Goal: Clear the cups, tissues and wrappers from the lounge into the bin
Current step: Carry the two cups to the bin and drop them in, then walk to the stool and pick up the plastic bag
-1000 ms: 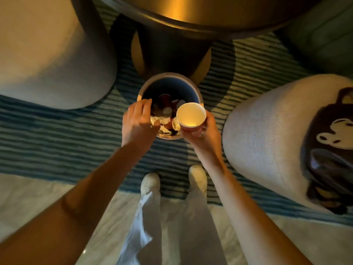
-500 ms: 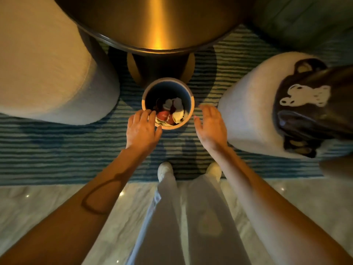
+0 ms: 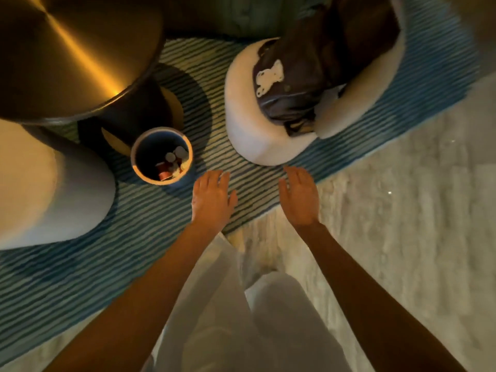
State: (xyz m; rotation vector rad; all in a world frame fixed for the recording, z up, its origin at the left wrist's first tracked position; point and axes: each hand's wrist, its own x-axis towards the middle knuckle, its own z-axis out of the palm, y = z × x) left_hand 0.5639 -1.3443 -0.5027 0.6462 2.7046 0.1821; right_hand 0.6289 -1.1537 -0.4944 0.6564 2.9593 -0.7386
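On the striped rug [image 3: 139,237] the bin [image 3: 162,156] holds dropped cups, and beside it your left hand [image 3: 212,200] and right hand [image 3: 300,196] hang flat-fingered and empty, so you likely go fetch more litter.

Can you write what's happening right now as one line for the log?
left hand: open, empty | right hand: open, empty | bin: on rug, holds rubbish | both hands apart from bin

Left grip [image 3: 213,201] and right grip [image 3: 299,200] outstretched, seemingly flat, empty.
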